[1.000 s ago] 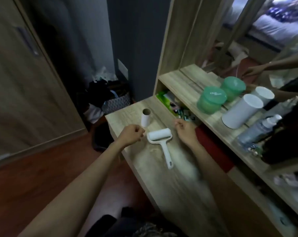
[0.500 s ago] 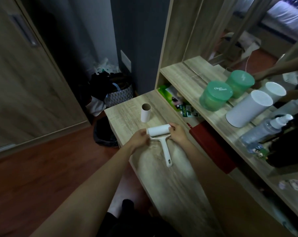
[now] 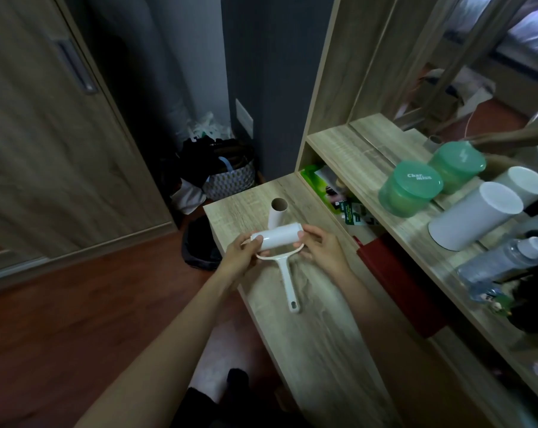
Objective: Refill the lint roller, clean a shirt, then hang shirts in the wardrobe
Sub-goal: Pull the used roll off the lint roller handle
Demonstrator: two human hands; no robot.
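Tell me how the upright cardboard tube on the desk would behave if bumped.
The cardboard tube looks hollow and thin-walled, so probably very light. Standing on a narrow end, it would likely tip at a small bump. Being round, it might then roll across the smooth desk.

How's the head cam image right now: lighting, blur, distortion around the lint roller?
Head view lighting: dim overall, and the corner behind the basket is nearly black. Head view centre: sharp enough, with the lint roller and the left hand and right hand gripping its ends reading cleanly. Head view edges: wide-angle bowing curves the wooden door and shelf. The mirror is the brightest patch.
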